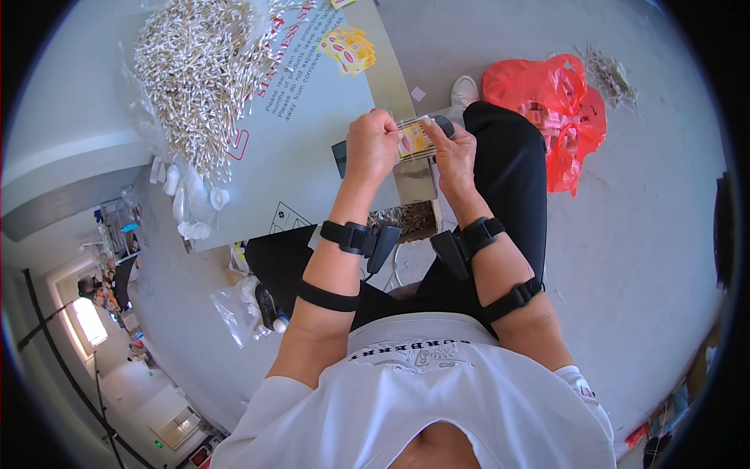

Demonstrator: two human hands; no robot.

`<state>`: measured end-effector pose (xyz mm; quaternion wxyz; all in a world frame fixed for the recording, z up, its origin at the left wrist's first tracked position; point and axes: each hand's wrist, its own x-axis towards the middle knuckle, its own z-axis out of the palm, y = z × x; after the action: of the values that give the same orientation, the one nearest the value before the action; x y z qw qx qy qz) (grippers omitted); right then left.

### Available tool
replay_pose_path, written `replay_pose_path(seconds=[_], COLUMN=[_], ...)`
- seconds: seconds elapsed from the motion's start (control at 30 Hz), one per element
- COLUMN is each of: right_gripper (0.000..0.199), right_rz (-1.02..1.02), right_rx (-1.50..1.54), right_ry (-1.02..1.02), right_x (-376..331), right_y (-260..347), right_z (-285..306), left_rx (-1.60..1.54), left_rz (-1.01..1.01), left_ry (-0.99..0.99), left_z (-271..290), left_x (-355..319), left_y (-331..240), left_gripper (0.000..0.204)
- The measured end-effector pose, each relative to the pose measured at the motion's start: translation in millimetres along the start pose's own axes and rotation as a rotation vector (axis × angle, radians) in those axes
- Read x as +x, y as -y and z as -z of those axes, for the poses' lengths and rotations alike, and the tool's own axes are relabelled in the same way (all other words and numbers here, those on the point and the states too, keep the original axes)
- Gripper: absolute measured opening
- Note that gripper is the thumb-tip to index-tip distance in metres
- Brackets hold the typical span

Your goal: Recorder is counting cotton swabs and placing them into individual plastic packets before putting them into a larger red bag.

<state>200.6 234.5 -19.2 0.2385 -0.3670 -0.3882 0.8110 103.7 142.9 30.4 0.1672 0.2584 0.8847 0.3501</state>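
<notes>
Over the right edge of the table, both my hands hold a small clear pack of cotton swabs (414, 139) with a yellow printed card inside. My left hand (371, 144) pinches its left end, fingers closed. At the other end, my right hand (455, 152) grips it with the thumb on top. A dark rounded shape (444, 125) shows beside the right fingers; I cannot tell whether it belongs to the pack. Close to my left wrist is a dark flat block (339, 159). Several yellow printed cards (348, 51) lie spread beyond my hands.
A big heap of loose cotton swabs (195, 78) covers the far left of the table (312, 160), with white plastic pieces (191, 203) at its corner. Below the edge, a box (422, 227) holds more swabs. A red plastic bag (500, 78) with pink packs stands on the floor.
</notes>
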Motion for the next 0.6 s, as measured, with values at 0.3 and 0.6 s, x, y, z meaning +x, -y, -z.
replay_pose_path(seconds=[0.3, 0.6], right_gripper=[0.028, 0.028], right_rz=[-0.025, 0.169], right_rx=[0.032, -0.102], right_ry=[-0.038, -0.108], right_x=[1.5, -0.1], right_y=[0.2, -10.2], right_z=[7.5, -9.9], left_rx=[0.452, 0.627], left_rz=[-0.27, -0.219], left_ry=[-0.22, -0.113], left_z=[-17.8, -29.7], left_x=[-45.2, -56.7], left_y=[6.1, 21.2], left_gripper=[0.075, 0.079])
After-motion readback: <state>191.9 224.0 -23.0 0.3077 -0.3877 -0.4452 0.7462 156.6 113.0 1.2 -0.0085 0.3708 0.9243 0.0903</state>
